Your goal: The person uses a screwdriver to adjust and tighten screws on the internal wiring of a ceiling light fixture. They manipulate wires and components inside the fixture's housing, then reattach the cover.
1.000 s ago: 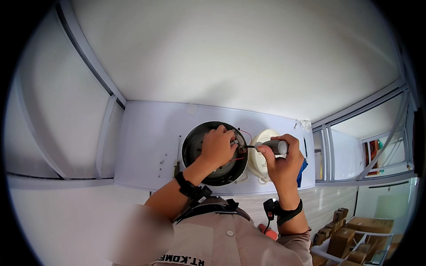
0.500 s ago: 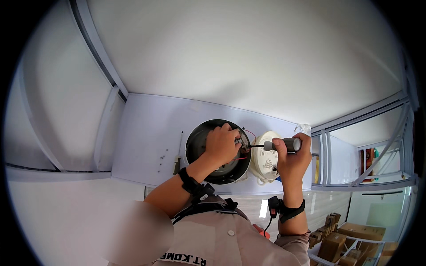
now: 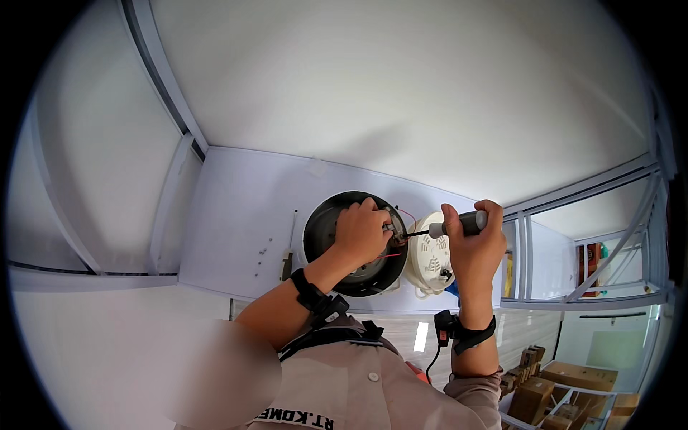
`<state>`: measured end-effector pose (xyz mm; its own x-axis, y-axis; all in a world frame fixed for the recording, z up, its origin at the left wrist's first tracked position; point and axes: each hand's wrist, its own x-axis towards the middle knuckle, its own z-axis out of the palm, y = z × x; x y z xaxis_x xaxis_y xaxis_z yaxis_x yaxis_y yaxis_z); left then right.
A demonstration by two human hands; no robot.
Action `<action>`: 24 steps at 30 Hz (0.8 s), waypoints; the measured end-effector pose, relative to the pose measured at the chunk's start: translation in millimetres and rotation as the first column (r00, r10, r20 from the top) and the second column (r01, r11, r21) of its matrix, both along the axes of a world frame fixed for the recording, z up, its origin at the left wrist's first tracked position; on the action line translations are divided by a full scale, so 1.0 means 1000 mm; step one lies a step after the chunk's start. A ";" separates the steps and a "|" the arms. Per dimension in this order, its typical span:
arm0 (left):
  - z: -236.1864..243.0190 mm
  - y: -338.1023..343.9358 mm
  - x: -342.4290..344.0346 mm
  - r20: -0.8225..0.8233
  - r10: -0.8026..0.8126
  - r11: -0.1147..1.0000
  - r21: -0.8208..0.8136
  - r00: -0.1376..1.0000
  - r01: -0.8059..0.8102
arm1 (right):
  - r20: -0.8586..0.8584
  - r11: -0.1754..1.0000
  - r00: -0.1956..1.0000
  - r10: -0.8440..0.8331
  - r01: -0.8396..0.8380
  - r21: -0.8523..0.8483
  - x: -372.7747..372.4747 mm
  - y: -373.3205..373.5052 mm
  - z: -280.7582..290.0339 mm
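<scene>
A round, dark-lined appliance housing (image 3: 324, 247) lies on the table with its hollow side up, a red wire running out of it. My left hand (image 3: 360, 233) reaches inside, its fingers closed on a small metal part (image 3: 393, 228) near the right wall. My right hand (image 3: 474, 240) is wrapped round the grey handle of a screwdriver (image 3: 466, 224), thumb raised along it. The screwdriver's dark shaft points left, its tip at the metal part. Under the shaft, a cream round plastic base (image 3: 432, 258) with slotted vents sits beside the housing.
Several small screws (image 3: 261, 252) lie scattered on the white table (image 3: 222, 215) at left. Between them and the housing are a thin rod (image 3: 293, 229) and a small dark-and-pale tool (image 3: 287, 265). A wall rises behind the table; metal frames stand at both sides. Cardboard boxes (image 3: 532, 398) are at lower right.
My right hand has tilted the screwdriver, its handle end rising slightly. My left hand stays in the housing, nearly unmoved. The whole view has shifted slightly.
</scene>
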<state>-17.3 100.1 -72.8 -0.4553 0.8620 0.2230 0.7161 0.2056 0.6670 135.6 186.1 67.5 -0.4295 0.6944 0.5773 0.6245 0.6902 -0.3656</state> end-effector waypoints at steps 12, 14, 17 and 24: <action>-0.002 0.002 0.000 0.009 0.002 1.000 0.017 1.000 -0.002 | 0.010 0.938 0.956 0.292 -0.285 -0.196 0.003 -0.003 0.012; -0.002 0.001 0.000 0.007 0.001 1.000 0.024 1.000 -0.001 | -0.004 0.888 0.919 0.394 -0.381 -0.258 0.010 0.003 0.011; -0.002 0.001 0.000 0.005 0.005 1.000 0.023 1.000 -0.005 | 0.120 0.892 0.886 0.449 -0.435 -0.124 0.010 0.004 0.021; -0.004 0.001 0.001 -0.003 0.014 0.999 0.031 1.000 -0.014 | -0.125 0.779 0.820 0.559 -0.571 -0.261 0.019 -0.003 0.005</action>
